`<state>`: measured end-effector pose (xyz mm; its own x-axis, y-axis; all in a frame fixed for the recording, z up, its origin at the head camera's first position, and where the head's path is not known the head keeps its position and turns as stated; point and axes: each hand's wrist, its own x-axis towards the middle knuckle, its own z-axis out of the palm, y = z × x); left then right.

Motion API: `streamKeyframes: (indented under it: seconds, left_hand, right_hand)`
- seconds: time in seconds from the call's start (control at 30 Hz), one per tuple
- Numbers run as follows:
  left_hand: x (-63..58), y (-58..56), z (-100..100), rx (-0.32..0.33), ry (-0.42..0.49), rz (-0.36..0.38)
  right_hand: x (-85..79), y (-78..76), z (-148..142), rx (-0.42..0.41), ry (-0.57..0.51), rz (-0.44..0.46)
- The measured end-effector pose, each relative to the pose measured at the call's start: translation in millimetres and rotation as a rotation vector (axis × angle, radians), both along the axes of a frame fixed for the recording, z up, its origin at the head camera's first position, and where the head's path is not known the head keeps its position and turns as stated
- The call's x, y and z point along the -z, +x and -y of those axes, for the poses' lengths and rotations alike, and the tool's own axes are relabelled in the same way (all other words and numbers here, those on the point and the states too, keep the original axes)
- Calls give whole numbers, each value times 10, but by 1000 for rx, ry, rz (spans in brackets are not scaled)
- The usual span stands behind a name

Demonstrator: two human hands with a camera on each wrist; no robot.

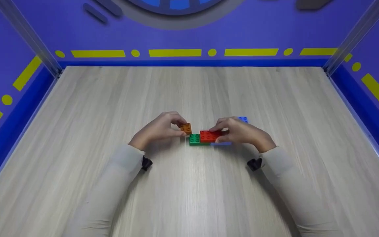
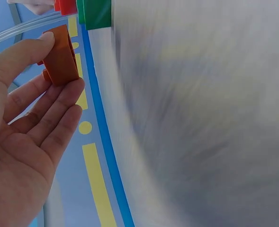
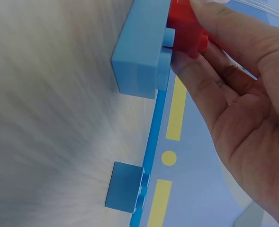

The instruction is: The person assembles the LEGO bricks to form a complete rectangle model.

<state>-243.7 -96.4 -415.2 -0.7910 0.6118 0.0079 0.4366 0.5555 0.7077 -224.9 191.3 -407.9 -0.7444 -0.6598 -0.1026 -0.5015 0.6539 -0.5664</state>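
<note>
My left hand (image 1: 160,129) pinches a small orange toy brick (image 1: 186,128) between thumb and fingertips, just left of a joined group of bricks. In the left wrist view, the orange brick (image 2: 61,57) is tilted, its studs facing the palm side. My right hand (image 1: 242,132) grips the right end of a red brick (image 1: 206,136). This red brick lies across a green brick (image 1: 194,139) and a light blue brick (image 3: 141,52), bridging both. Studs at the green brick's left end are uncovered, as are some at the blue brick's outer end.
Behind the right hand, a separate small blue brick (image 1: 243,119) stands on the wood-grain table (image 1: 189,191); it also shows in the right wrist view (image 3: 125,187). Purple panels (image 1: 189,39) with yellow marks rise along the table's back and sides.
</note>
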Motion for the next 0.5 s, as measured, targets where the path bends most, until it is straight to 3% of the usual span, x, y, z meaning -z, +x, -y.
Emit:
streamKeyframes:
  seconds: [0.5]
  left_hand:
    - [10,51,-83,52,6,13]
  right_hand:
    - [8,1,3,6,-14,17]
